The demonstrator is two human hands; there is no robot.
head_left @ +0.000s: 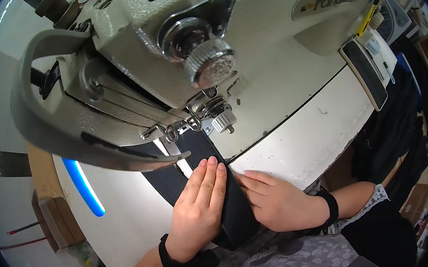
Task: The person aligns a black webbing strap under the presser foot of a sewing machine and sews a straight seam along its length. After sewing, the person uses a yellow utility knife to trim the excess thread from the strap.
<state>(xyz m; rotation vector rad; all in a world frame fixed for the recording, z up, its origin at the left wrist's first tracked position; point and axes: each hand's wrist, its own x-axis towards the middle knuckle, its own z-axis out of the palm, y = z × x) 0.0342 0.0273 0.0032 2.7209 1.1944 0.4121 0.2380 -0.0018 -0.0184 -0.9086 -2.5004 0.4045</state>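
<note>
A black fabric strap (236,210) runs under the needle area of the pale sewing machine (289,56) and down over the white table (109,235) toward me. My left hand (196,209) lies open on the strap, fingers together and stretched out, tips just below the curved grey guard (159,161). My right hand (280,205) rests at the strap's right edge, fingers loosely extended against it, its lower fingertips partly hidden. A second, ribbed black band (161,179) shows left of the strap. The needle itself is hidden.
A phone (363,77) lies at the table's right edge near a yellow object (364,19). A glowing blue strip (83,188) is on the left. Cardboard boxes (60,219) stand beyond the left edge, and dark fabric (382,125) hangs at right.
</note>
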